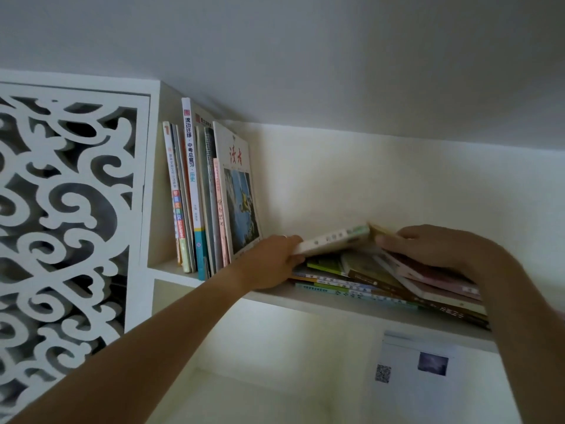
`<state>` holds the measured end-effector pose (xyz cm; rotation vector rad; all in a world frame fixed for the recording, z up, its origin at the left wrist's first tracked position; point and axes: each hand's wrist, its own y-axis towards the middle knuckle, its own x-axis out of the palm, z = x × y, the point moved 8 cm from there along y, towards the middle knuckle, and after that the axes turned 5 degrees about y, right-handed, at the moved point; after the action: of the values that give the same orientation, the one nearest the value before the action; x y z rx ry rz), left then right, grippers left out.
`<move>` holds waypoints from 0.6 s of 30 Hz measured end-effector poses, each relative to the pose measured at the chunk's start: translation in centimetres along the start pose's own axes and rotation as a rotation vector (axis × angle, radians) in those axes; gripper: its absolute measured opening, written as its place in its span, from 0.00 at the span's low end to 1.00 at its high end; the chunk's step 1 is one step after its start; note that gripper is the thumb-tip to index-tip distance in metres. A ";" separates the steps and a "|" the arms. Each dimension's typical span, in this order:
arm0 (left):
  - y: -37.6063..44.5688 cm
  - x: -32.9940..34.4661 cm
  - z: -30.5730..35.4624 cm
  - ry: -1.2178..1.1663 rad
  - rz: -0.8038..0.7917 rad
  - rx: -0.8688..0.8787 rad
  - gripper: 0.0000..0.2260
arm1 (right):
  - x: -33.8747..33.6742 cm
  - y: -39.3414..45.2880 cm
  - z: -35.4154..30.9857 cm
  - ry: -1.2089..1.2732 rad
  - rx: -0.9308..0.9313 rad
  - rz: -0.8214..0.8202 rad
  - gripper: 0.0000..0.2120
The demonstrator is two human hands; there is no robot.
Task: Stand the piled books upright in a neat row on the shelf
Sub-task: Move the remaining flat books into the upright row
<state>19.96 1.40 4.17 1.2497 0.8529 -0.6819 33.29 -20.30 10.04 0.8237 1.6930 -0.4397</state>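
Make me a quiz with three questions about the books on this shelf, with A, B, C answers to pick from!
1. Where do the upright books stand?
A. at the left end of the shelf
B. at its right end
C. on the floor

2. What colour are the big characters on the cover of the outermost upright book?
A. green
B. red
C. purple

3. How does the pale book held by both hands lie?
A. upright in the row
B. raised at a slant above the pile
C. flat under the pile

Answers:
1. A, they stand against the left wall.
2. B, red characters show near its top.
3. B, the left hand and right hand hold its ends over the pile.
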 end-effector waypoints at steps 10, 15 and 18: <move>-3.5 -2.8 -2.4 -0.224 0.545 -0.590 0.21 | 1.4 0.8 -0.6 -0.187 -0.007 0.043 0.23; -3.9 -5.3 -0.3 0.482 0.852 -0.163 0.34 | 0.9 1.7 -2.4 -0.096 -0.066 0.305 0.19; -2.9 -4.0 -0.2 0.761 0.549 -0.132 0.22 | 0.4 1.1 -5.5 -0.037 -0.111 0.487 0.19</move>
<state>15.43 1.02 6.03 1.5508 1.0698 0.3184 30.25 -15.72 11.38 1.0975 1.4060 -0.0264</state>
